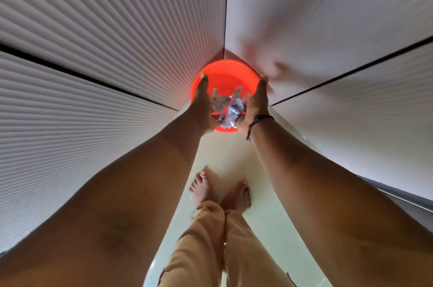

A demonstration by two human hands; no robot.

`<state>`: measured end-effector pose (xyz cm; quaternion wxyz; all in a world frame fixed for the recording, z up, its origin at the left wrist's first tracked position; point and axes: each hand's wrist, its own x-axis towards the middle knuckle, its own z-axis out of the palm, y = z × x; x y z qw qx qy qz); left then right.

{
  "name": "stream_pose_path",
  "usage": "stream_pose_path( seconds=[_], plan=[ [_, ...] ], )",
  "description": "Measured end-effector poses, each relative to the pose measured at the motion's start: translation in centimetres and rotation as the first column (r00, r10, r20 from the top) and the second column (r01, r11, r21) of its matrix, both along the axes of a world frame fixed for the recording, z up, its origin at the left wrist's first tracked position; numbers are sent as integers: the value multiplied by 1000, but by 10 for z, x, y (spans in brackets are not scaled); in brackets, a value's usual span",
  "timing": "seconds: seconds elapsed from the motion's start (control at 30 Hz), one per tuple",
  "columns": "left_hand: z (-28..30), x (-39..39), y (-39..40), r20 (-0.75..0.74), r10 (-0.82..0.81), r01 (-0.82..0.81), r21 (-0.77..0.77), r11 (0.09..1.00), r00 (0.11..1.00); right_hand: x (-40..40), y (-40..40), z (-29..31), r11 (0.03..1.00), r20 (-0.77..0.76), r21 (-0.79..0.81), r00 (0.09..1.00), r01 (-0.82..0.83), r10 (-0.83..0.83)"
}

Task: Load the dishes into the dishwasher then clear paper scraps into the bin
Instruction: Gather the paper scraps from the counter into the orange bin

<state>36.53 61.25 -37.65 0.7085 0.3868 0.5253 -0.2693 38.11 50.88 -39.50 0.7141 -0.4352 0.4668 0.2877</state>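
**Paper scraps over the orange bin**

I'm looking straight down at the orange bin point(224, 73), which stands on the pale floor point(234, 153) in the corner where the ribbed cabinet front point(93, 29) meets the smooth white panel point(316, 5). Both my arms reach down toward it. My left hand point(203, 104) is over the bin's left rim, fingers extended and held together, palm facing inward. My right hand point(256, 104) mirrors it over the bin's right rim, fingers likewise straight, with a dark cord bracelet point(257, 120) on the wrist. Between the two palms, directly above the bin's opening, is a loose bunch of crumpled paper scraps point(228, 107); they look blurred, and I cannot tell whether my palms press them or whether they are loose in the air. Nearer to me than the bin, my bare feet point(220, 190) stand on the floor, tan trousers point(210, 240) above them.
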Motion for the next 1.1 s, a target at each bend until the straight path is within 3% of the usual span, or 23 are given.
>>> stream_pose_path(
  seconds=[0.23, 0.4, 0.47, 0.53, 0.63, 0.7, 0.8, 0.87, 0.97, 1.1],
  plan=[
    [17, 1, 18, 22, -89, 85, 159, 984, 996, -9, -18, 42, 994, 79, -112, 997, -9, 18],
    [44, -32, 25, 135, -201, 164, 244, 956, 970, -40, -39, 67, 946, 189, -293, 962, -136, 197],
    [63, -44, 28, 121, -343, 283, 354, 892, 931, -54, -47, 88, 857, 163, -435, 911, -277, 378],
    [93, -51, 25, 100, -508, 397, 502, 768, 856, -67, -57, 112, 705, 119, -591, 823, -391, 556],
    [157, -62, 13, 110, -786, 530, 681, 506, 609, -84, -64, 172, 460, 12, -709, 642, -535, 766],
    [205, -68, 5, 152, -880, 536, 742, 403, 450, -89, -66, 213, 260, -77, -770, 490, -582, 868],
    [275, -64, -1, 191, -958, 345, 903, 258, 216, -86, -65, 282, 21, -110, -906, 282, -423, 953],
    [316, -52, -7, 164, -981, 180, 967, 180, 104, -78, -62, 327, -36, -97, -964, 218, -265, 971],
    [373, -25, -19, 171, -985, -45, 984, 170, 17, -60, -66, 387, -34, -38, -999, 221, -25, 975],
    [434, 17, -35, 217, -976, -180, 959, 219, -35, -28, -96, 446, -28, 41, -973, 287, 230, 957]
  ],
)
